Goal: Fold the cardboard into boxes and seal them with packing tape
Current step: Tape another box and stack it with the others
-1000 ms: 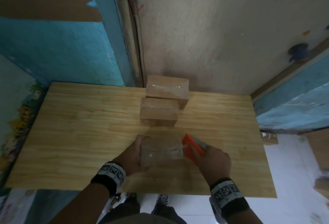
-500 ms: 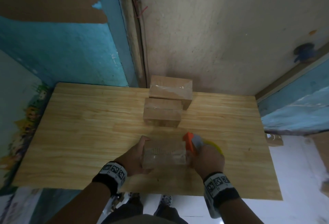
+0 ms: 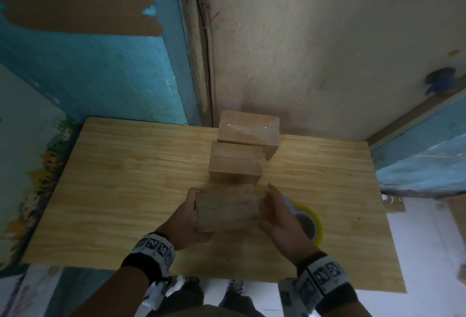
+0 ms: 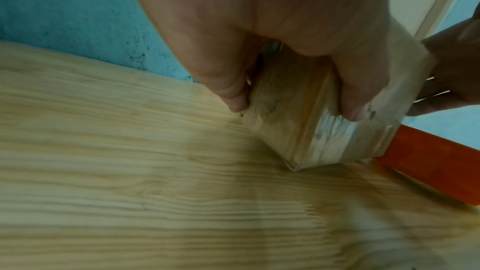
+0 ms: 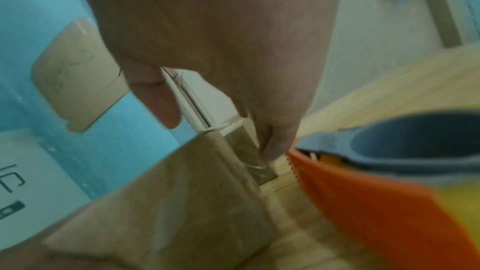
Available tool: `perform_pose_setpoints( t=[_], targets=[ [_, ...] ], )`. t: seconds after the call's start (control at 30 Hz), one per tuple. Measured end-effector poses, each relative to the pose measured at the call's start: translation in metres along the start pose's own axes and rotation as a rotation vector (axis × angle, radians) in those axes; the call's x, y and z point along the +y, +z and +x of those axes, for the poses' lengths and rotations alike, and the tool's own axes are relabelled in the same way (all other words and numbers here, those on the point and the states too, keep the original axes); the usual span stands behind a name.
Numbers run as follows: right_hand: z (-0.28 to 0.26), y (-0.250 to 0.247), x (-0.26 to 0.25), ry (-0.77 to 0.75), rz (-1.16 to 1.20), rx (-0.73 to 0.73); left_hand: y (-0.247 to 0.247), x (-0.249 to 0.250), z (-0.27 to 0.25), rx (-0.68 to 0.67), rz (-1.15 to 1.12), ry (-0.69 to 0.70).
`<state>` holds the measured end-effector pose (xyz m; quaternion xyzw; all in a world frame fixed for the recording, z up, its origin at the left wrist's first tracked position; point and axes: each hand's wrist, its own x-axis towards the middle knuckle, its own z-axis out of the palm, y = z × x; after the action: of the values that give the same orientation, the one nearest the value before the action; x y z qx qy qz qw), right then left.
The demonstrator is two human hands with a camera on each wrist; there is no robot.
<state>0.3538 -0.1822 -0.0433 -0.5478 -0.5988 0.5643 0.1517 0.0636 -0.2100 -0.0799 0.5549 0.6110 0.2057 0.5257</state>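
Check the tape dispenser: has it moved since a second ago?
Yes. The tape dispenser has left the right hand and now rests on the table, further right of the held box.

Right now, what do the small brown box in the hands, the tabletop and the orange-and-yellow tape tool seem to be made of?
The small brown box looks like matte cardboard with glossy clear tape over it, going by the shiny wrinkled band. The pale tabletop shows a wood grain pattern with a smooth finish, possibly laminate. The orange-and-yellow tape tool looks like moulded plastic with a serrated edge.
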Motion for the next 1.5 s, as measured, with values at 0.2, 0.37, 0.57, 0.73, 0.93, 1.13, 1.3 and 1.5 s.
perform_pose_setpoints(
  t=[0.2,0.37,0.57,0.73,0.93,1.13,1.3,1.5],
  targets=[
    [0.001,0.036,-0.008,-0.066,0.062,0.085,0.012,0.002,-0.005,0.042,-0.036,0.007],
    [0.014,0.027,-0.012,0.160,0.299,-0.023,0.018,0.001,-0.008,0.020,-0.010,0.063],
    [0.025,0.018,-0.024,0.355,0.398,0.031,0.017,0.004,0.001,0.015,0.009,0.093],
    [0.028,0.016,-0.023,0.474,0.553,0.119,0.013,0.002,0.004,-0.036,0.041,0.117],
    [0.034,0.014,-0.026,0.510,0.698,0.158,0.016,0.011,0.000,-0.020,0.039,0.161],
    [0.038,0.012,-0.017,0.540,0.558,0.246,0.009,0.021,-0.005,-0.120,-0.041,0.121],
    [0.044,0.010,0.011,0.526,0.427,0.335,-0.016,0.030,0.005,-0.060,-0.335,-0.009],
    [0.037,0.010,-0.011,0.451,0.284,0.203,-0.019,0.036,0.006,-0.175,-0.485,-0.050]
  ],
)
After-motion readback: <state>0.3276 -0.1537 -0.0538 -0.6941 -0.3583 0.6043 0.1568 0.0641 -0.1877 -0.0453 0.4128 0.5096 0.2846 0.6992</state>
